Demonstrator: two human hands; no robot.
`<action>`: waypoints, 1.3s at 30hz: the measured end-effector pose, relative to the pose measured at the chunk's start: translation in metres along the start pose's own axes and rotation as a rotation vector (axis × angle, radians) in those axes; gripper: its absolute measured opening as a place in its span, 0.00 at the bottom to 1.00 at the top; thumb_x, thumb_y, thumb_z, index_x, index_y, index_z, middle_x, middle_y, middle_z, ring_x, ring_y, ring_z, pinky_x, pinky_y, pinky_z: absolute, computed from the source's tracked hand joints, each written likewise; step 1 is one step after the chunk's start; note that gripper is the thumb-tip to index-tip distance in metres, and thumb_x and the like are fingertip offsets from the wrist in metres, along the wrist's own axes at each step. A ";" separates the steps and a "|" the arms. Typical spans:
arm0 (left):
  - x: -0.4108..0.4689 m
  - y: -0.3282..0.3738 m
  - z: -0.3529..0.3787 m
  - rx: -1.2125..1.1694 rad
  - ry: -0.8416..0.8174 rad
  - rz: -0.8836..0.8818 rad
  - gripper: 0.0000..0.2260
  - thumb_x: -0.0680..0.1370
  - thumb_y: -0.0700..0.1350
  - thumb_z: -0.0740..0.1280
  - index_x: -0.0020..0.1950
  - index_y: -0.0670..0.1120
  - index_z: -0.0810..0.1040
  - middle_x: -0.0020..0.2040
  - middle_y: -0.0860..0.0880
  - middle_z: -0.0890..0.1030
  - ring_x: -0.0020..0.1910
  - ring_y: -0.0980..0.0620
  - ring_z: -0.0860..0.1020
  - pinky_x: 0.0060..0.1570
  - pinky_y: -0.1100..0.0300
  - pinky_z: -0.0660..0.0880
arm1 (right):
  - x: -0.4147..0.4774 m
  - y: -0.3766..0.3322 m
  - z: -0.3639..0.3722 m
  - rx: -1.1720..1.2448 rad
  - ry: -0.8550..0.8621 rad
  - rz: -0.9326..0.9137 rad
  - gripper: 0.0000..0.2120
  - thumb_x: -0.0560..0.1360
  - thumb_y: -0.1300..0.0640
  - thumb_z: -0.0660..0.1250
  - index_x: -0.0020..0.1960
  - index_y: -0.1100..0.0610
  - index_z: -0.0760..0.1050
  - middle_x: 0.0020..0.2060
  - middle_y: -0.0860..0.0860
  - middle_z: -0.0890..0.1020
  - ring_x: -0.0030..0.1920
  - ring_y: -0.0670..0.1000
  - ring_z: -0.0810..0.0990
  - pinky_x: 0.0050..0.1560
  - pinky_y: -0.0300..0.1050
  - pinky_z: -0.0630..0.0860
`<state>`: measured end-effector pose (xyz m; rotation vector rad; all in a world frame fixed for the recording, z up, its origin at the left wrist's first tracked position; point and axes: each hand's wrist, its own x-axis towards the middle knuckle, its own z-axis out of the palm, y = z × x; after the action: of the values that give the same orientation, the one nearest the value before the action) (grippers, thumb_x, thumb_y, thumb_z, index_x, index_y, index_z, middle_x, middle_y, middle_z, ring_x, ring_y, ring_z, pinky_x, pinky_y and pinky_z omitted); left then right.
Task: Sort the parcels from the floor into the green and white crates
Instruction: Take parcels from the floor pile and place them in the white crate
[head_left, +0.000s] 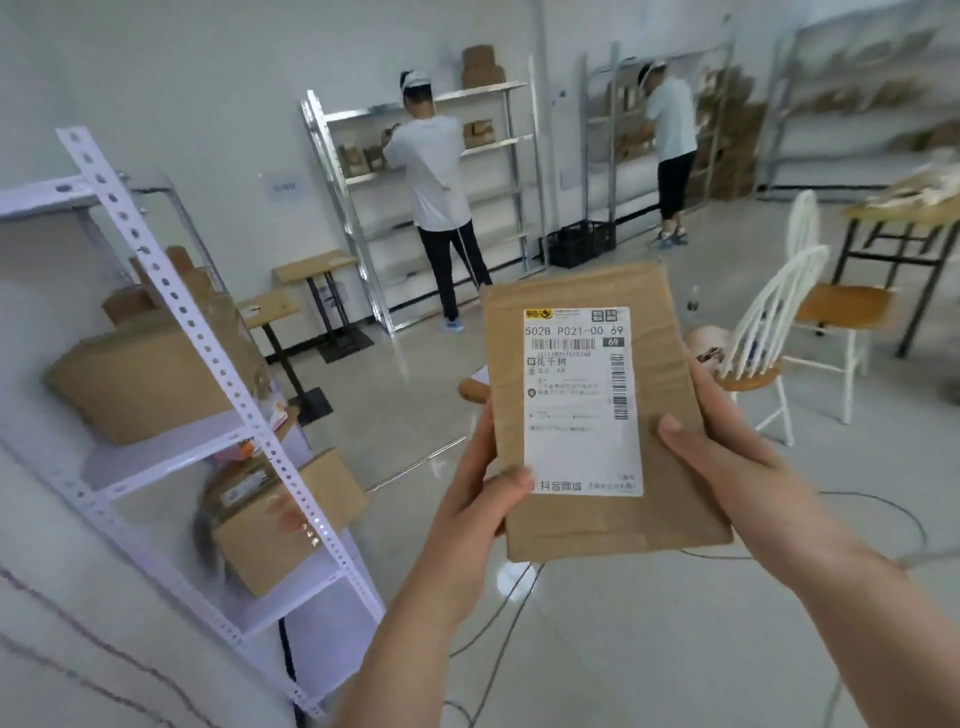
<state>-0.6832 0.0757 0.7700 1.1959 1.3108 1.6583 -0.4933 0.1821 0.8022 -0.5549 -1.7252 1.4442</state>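
Parcel (605, 410) held up at chest height in front of the person, well above the floor, with both hands clamped on its lower half. The left hand (478, 499) grips the left edge and the right hand (727, 457) the right edge. Each thumb (511, 483) is pressed flat on the front, and the other fingers are hidden behind the cardboard. Neither the green nor the white crate is in view, so the main risk seems to be a misread label (582, 400) sending it to the wrong crate. Loose cables (498, 613) trail across the shiny floor just below, and walking with eyes on the label could mean a trip. The hold is low, so the top could tip away. The parcel is a flat brown cardboard box, upright and slightly tilted, wrapped in glossy clear tape that may be slippery. The tall white shipping label carries barcodes and the code 502B P021-00 69.
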 end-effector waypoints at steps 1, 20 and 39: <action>0.012 0.002 0.009 -0.012 -0.066 -0.001 0.31 0.70 0.53 0.68 0.72 0.64 0.64 0.64 0.58 0.77 0.62 0.58 0.77 0.51 0.65 0.76 | -0.004 -0.006 -0.009 0.001 0.072 0.002 0.24 0.74 0.46 0.63 0.61 0.21 0.62 0.54 0.22 0.74 0.52 0.26 0.75 0.47 0.33 0.75; -0.035 0.012 0.472 -0.449 -1.440 -0.036 0.32 0.70 0.53 0.69 0.72 0.65 0.64 0.66 0.57 0.76 0.62 0.55 0.77 0.51 0.61 0.78 | -0.360 -0.144 -0.207 -0.328 1.243 -0.070 0.30 0.70 0.42 0.71 0.66 0.27 0.62 0.61 0.42 0.78 0.61 0.49 0.79 0.58 0.51 0.76; -0.280 0.041 0.804 -0.632 -2.123 -0.297 0.37 0.63 0.51 0.75 0.66 0.72 0.64 0.64 0.52 0.78 0.60 0.51 0.79 0.48 0.60 0.79 | -0.622 -0.206 -0.282 -0.636 1.957 0.061 0.26 0.71 0.43 0.67 0.65 0.27 0.65 0.58 0.38 0.80 0.57 0.41 0.79 0.47 0.31 0.77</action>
<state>0.1691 0.0715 0.7932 1.2960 -0.3982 -0.0585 0.1261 -0.1703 0.8229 -1.5694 -0.3821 -0.1229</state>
